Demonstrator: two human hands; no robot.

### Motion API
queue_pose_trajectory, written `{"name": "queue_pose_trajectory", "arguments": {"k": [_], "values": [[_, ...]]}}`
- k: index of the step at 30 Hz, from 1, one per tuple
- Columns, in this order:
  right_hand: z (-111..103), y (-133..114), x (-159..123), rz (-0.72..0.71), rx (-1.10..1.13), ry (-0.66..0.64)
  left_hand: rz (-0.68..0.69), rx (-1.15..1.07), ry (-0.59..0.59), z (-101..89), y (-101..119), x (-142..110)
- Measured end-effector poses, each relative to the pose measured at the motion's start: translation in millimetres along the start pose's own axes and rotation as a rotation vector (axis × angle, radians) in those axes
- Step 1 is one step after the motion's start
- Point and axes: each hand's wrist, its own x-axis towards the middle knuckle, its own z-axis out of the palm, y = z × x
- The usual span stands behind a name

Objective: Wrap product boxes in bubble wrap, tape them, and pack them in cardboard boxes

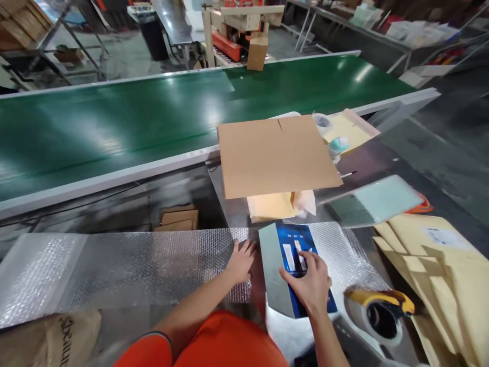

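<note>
A blue and grey product box [284, 265] lies on a sheet of bubble wrap [145, 265] on the metal worktable [367, 163]. My right hand [309, 283] rests on top of the box, fingers spread and pressing down. My left hand [241, 261] lies flat and open on the bubble wrap just left of the box. A flat brown cardboard sheet [275, 155] sits beyond the box, over yellow padded envelopes [271, 206].
A tape dispenser with a yellow handle [380, 311] stands right of the box. Yellow mailers [439, 260] pile at the right. A green pouch [376, 201] lies nearby. A green conveyor belt [153, 122] runs across behind. A brown paper bag [49, 339] sits at lower left.
</note>
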Motion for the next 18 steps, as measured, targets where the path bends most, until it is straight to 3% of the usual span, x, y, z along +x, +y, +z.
{"name": "queue_pose_trajectory", "arguments": {"k": [10,18], "values": [[21,-4,-15,-0.148,-0.139,0.171,0.011,0.007,-0.002,7.3,-4,2],[42,-7,-24,-0.153,-0.229,0.211,-0.044,-0.005,0.011,9.6,-5,-1]]}}
